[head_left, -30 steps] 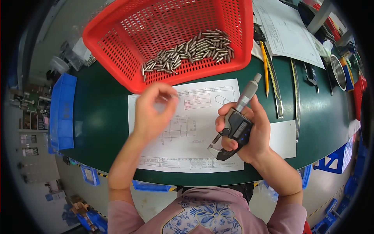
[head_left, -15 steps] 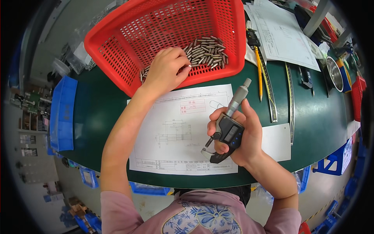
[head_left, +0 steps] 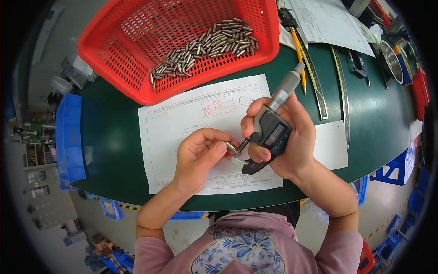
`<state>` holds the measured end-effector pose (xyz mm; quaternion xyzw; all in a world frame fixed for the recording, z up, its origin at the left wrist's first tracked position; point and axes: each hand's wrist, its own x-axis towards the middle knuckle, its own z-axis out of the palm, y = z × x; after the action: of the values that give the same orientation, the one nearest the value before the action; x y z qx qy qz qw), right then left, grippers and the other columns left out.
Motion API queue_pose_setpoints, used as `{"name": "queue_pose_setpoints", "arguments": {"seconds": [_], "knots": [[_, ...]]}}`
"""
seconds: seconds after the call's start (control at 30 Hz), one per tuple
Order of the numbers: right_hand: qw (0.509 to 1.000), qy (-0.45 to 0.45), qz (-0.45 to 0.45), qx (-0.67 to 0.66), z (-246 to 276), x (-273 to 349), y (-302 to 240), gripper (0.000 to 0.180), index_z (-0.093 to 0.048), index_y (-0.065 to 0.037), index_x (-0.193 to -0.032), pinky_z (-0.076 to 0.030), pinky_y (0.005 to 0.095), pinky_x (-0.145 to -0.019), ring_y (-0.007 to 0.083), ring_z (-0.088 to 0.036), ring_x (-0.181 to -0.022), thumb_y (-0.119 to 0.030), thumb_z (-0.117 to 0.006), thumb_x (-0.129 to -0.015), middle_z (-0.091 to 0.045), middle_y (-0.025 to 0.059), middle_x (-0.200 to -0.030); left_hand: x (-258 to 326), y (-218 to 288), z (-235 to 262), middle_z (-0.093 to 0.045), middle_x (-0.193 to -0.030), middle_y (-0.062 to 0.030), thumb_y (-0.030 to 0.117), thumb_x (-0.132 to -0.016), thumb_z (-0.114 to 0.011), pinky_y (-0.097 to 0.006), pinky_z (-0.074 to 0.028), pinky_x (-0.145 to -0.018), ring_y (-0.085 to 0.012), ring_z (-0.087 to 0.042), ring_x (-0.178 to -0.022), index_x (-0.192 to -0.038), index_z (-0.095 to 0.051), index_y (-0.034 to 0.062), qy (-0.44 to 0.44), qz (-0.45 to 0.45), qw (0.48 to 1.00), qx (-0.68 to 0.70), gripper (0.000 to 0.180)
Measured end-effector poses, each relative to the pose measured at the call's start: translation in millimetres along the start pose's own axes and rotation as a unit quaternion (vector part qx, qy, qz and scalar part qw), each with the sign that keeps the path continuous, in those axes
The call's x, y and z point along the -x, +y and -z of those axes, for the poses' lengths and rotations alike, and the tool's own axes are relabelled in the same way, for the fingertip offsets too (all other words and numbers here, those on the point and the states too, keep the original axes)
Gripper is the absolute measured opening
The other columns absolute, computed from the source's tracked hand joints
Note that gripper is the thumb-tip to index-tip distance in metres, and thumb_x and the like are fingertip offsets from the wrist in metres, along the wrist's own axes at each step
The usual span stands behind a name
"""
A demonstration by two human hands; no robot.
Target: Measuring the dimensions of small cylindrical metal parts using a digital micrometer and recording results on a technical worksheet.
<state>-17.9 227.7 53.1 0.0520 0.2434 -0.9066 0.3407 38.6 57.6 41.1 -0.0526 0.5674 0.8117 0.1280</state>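
Observation:
My left hand [head_left: 199, 157] pinches a small metal pin [head_left: 232, 147] between thumb and fingers. The pin's far end lies at the jaws of a digital micrometer [head_left: 274, 131]; whether both jaws touch it I cannot tell. My right hand [head_left: 296, 137] is wrapped round the micrometer's dark frame, its silver thimble pointing up and away. Beneath both hands lies a printed drawing sheet [head_left: 157, 137] with a red stamped box. Beyond it a red perforated basket [head_left: 157, 98] holds many similar metal pins [head_left: 212, 43], heaped along its near side.
On the green table [head_left: 109, 150] a blue bin [head_left: 70, 139] stands at the left. A yellow pencil [head_left: 299, 52], steel rulers [head_left: 311, 71], a caliper [head_left: 286, 19] and papers [head_left: 328, 23] lie at the right. A metal bowl [head_left: 391, 61] sits farther right.
My left hand has come out of the basket with a pin and moved toward me, to the micrometer's jaws. My right hand still holds the micrometer. The whole view has shifted slightly.

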Motion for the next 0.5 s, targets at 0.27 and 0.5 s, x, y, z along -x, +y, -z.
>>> {"name": "queue_pose_setpoints", "arguments": {"seconds": [0.27, 0.5], "knots": [[1.000, -0.002, 0.000, 0.000, 0.5, -0.7, 1.4, 0.057, -0.049, -0.004, -0.088, -0.034, 0.0239, -0.038, 0.0151, -0.039, -0.040, -0.054, -0.022, -0.084, -0.054, 0.0143, -0.072, 5.3, -6.3, 1.8, -0.059, -0.093, -0.0111, 0.007, -0.082, -0.052, -0.022, -0.043, -0.072, -0.0108, -0.055, -0.081, -0.097, -0.053, -0.0024, -0.014, -0.008, 0.999, 0.030, 0.017], [1.000, 0.005, -0.003, 0.020, 1.9, -0.3, 0.8, 0.059, -0.050, -0.005, -0.086, -0.033, 0.0219, -0.035, 0.0139, -0.041, -0.040, -0.059, -0.026, -0.082, -0.055, 0.0140, -0.072, 6.3, -7.3, 1.5, -0.058, -0.094, -0.0118, 0.005, -0.082, -0.051, -0.023, -0.043, -0.073, -0.0121, -0.055, -0.083, -0.098, -0.051, -0.0036, -0.024, -0.004, 0.999, 0.021, 0.018]]}}
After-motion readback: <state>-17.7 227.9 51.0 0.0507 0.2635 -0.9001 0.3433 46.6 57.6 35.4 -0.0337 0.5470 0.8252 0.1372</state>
